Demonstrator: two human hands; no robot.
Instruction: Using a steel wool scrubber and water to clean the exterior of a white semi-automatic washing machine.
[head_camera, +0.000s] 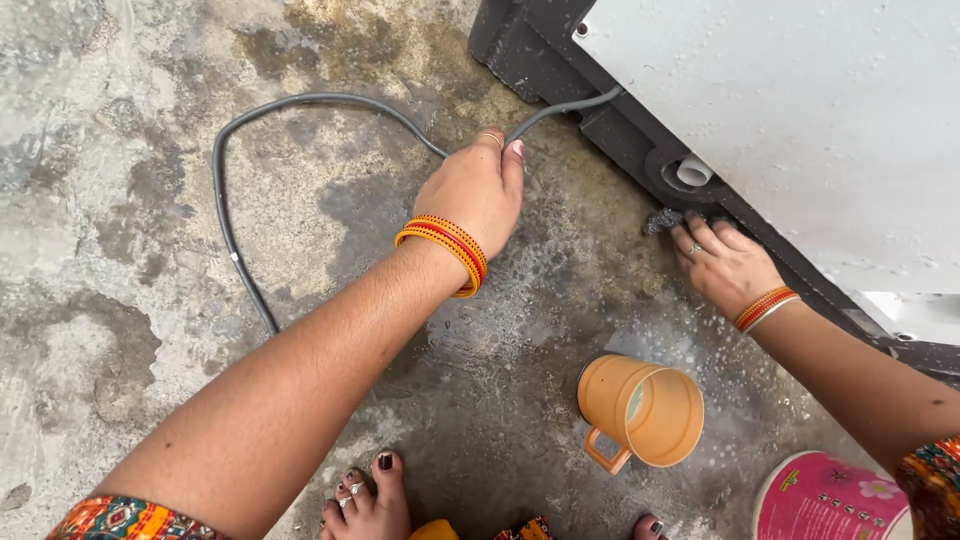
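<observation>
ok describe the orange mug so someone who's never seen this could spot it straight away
Start at the big white appliance lying across the upper right, then drop to the wet concrete floor below its dark edge. There the orange plastic mug lies on its side, below the right hand. Unlike the pink round tub beside it, it has a handle.

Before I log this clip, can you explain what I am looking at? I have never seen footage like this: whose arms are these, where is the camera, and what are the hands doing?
There is one picture, from a camera worn on a person's head, looking down at their own arms and bare feet on a wet concrete floor. The left hand has its grip closed on a grey cable that runs to a white appliance with a dark base. The right hand presses a steel-wool scrubber against that dark base, just below a small white outlet pipe. Both wrists wear orange bangles. An orange plastic mug lies on its side near the feet, and a pink tub shows at the bottom edge.
</observation>
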